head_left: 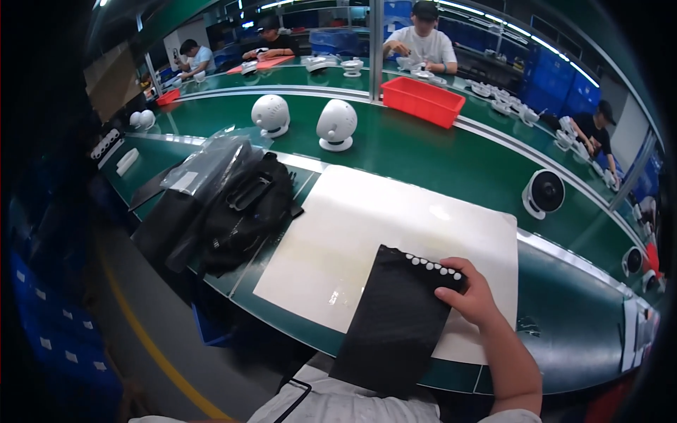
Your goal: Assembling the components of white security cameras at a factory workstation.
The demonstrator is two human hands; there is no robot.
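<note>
My right hand (471,292) reaches in from the lower right and grips a black sheet (398,321) by its upper right corner. The thumb lies on the near face; the other fingers curl over the edge. A row of several small white round pieces (431,265) runs along the top edge of the sheet, close to my fingertips. The sheet slants down over the front edge of a white mat (331,240) toward my lap. My left hand does not show anywhere.
Left of the mat lie a black mesh bag (250,211) and clear plastic bags (218,158). White round-headed devices (337,125) stand on the green belt (430,155), another (544,192) farther right. Behind is a red bin (423,101). Several co-workers sit across the line.
</note>
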